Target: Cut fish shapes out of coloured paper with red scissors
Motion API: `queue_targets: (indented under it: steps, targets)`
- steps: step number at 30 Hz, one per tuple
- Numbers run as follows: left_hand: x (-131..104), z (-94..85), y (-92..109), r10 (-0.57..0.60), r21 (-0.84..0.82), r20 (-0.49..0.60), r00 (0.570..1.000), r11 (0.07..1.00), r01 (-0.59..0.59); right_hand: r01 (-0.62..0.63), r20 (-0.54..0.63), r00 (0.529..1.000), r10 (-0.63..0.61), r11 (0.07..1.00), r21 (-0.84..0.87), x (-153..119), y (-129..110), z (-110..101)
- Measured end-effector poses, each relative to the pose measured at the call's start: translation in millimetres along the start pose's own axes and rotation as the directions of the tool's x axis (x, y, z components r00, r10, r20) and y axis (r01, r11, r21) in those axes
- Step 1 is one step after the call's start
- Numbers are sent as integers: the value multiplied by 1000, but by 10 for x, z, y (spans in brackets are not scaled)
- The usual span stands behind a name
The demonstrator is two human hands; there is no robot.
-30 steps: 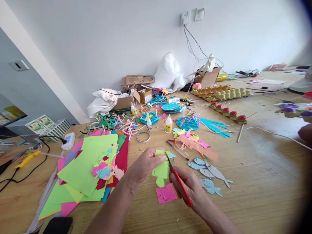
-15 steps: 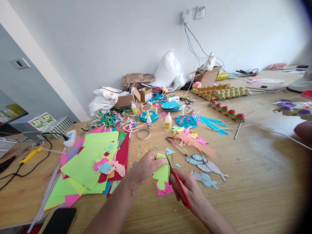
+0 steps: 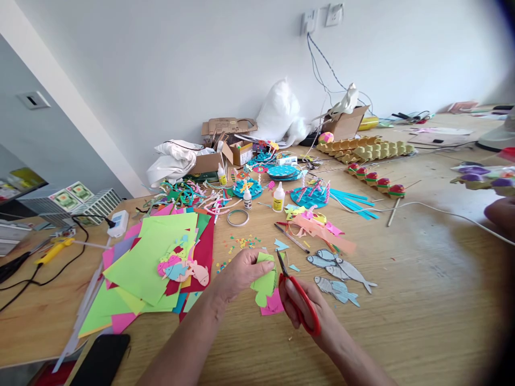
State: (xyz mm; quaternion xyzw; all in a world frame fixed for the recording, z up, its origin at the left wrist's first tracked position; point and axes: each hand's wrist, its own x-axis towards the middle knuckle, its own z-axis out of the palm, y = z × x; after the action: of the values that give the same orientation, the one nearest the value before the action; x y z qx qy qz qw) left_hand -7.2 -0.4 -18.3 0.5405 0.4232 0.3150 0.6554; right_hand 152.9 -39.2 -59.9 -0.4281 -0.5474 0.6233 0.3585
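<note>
My left hand point(image 3: 243, 274) pinches a piece of light green paper point(image 3: 264, 281) with dark drawn lines. Red-handled scissors point(image 3: 302, 303) are in my right hand point(image 3: 308, 305), their dark blades pointing up, just right of the green paper and apart from it. A bright pink paper piece point(image 3: 272, 303) lies on the table below the green one. To the right lie grey-blue paper fish point(image 3: 350, 274) and a light blue striped fish point(image 3: 337, 290). Small blue scraps point(image 3: 281, 244) sit beyond the blades.
Stacked coloured paper point(image 3: 140, 273) with small paper fish point(image 3: 177, 268) covers the left side. Glue bottles point(image 3: 278, 198), a tape roll point(image 3: 237, 217) and a pen point(image 3: 292, 238) lie ahead. A phone point(image 3: 98, 359) is at the lower left. At the right edge, another person's hand point(image 3: 501, 214) shows.
The scissors have moved right, away from the green paper, and their blades have left its edge. The green paper is tilted a little differently in my left hand.
</note>
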Motion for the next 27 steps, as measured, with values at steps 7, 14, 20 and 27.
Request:
queue_targets:
  steps: [7, 14, 20, 27]
  targets:
    - [-9, -109, 29, 87, 82, -45, 995, 993, -83, 46, 209, 977, -40, 999, -22, 3, -31, -122]
    - [-65, -166, 105, 57, 97, -48, 997, 994, -52, 81, 191, 979, -72, 996, -38, -7, -96, -246]
    - [-101, -153, 225, 61, 170, -80, 995, 984, -46, 108, 133, 986, -99, 992, -64, 111, -298, -361]
    - [-35, -95, 346, 66, 357, -18, 998, 932, -55, 193, 26, 981, -192, 979, -68, 371, -678, -317]
